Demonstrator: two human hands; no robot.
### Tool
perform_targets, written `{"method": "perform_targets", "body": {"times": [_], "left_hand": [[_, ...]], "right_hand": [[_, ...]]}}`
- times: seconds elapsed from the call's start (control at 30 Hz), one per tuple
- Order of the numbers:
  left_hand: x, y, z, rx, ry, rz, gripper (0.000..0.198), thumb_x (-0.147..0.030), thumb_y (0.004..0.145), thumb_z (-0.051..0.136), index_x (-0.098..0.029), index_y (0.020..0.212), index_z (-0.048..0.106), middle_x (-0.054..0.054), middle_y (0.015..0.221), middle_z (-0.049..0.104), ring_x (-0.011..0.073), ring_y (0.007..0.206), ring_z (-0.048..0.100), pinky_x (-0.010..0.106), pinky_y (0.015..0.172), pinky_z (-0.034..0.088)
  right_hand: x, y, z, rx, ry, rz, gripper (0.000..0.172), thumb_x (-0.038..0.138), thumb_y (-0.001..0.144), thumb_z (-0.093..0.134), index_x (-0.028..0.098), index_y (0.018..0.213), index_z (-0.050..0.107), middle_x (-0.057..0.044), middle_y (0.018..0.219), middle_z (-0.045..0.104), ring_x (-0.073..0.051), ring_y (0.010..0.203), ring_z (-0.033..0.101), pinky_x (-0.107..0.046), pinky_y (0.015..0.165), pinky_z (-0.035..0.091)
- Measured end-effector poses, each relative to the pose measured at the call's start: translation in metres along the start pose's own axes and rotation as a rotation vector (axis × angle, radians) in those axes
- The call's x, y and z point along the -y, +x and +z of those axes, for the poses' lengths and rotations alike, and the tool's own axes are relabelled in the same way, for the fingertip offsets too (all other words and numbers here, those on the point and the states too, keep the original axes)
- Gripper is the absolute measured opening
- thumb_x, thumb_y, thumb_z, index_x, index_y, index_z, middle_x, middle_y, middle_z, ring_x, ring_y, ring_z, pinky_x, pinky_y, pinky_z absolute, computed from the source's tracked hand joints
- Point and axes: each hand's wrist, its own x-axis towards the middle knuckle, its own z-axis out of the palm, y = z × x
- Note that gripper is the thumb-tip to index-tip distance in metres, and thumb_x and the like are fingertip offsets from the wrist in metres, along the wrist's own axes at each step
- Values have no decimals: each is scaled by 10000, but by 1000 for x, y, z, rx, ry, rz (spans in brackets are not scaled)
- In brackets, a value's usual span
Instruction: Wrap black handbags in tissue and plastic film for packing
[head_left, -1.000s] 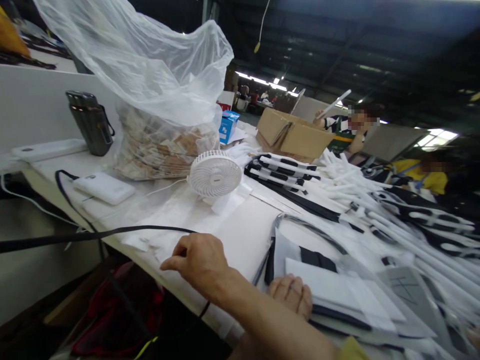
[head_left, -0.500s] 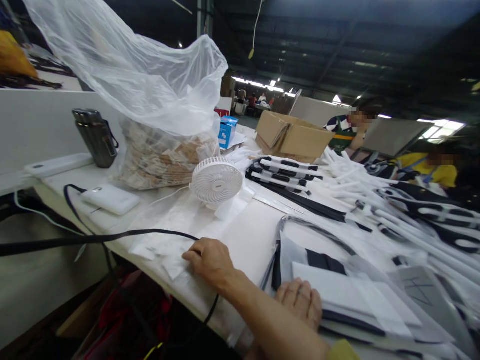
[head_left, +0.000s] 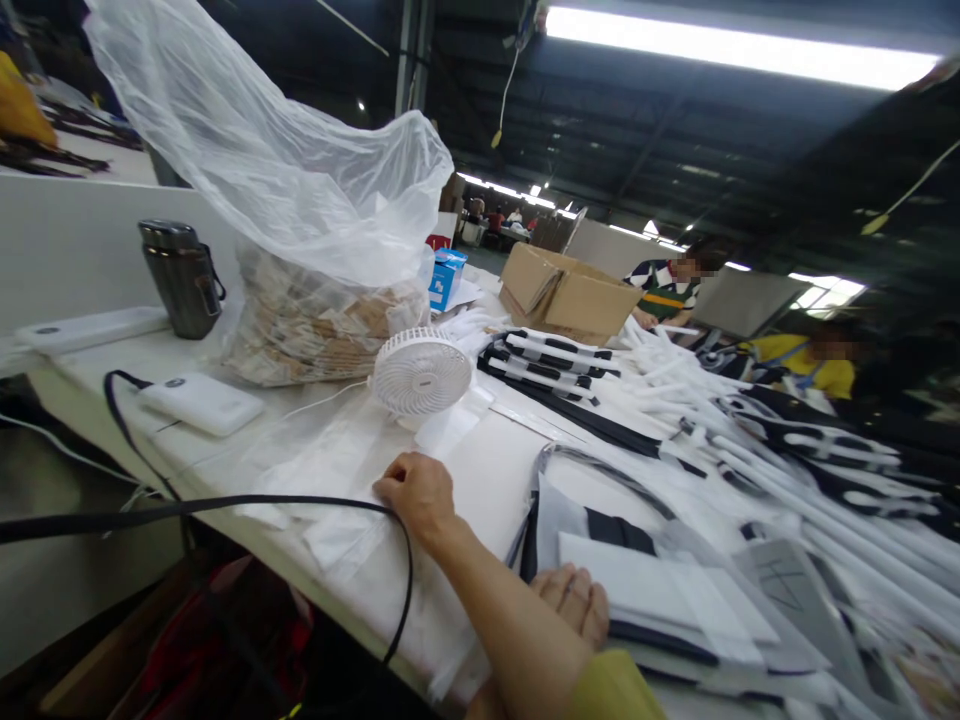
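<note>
Pretty dim workshop in here, with a long lit tube light up under the dark ceiling, and the white table is seriously crowded. The right hand reaches across over the left arm, fingers curled down by some thin clear plastic sheets. Can't tell if it's actually pinching one, since the fingertips are hidden. The left hand rests on the near edge of a clear plastic package with white folded stuff and black strips in it. Its thumb is out of sight, so no idea whether it's gripping or just leaning there. That package lies on the near part of the table, right of the reaching arm.

A black cable loops just beside the right wrist. Beyond that hand there's a little white fan, and behind it a big see-through bag full of brownish bits. A dark tumbler stands left of the bag. Over right: cardboard box, heaps of white tubes, and a co-worker behind.
</note>
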Motion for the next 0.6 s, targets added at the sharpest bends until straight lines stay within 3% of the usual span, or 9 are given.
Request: {"method": "perform_targets", "body": {"times": [0.13, 0.2, 0.43, 0.6], "left_hand": [[0, 9, 3, -95, -29, -30, 223, -247, 978, 446, -193, 1002, 661, 2, 960, 726, 149, 957, 629, 287, 904, 426], [0, 9, 5, -98, -26, -36, 233, -262, 978, 441, -200, 1015, 662, -1, 966, 725, 146, 957, 626, 281, 903, 434], [-5, 4, 23, -244, 33, -70, 226, -248, 959, 438, -217, 903, 655, -5, 869, 713, 139, 881, 642, 287, 902, 462], [-3, 0, 23, -206, 42, -27, 211, -288, 967, 453, -216, 973, 651, -1, 945, 719, 142, 962, 638, 279, 973, 436]], "right_hand": [[13, -5, 10, 122, -190, -34, 426, 604, 641, 762, 237, 849, 710, -46, 956, 715, -247, 964, 609, -364, 850, 429], [15, -6, 9, 141, -191, -22, 469, 615, 619, 777, 236, 885, 706, -50, 981, 709, -249, 977, 602, -363, 847, 428], [1, -3, 5, 129, -37, -34, 181, 398, 799, 694, 242, 863, 762, -22, 902, 742, -175, 854, 641, -271, 750, 429], [-9, -2, 7, 1, 187, -54, 162, 339, 837, 650, 204, 826, 739, -8, 844, 708, -137, 776, 627, -238, 717, 446]]}}
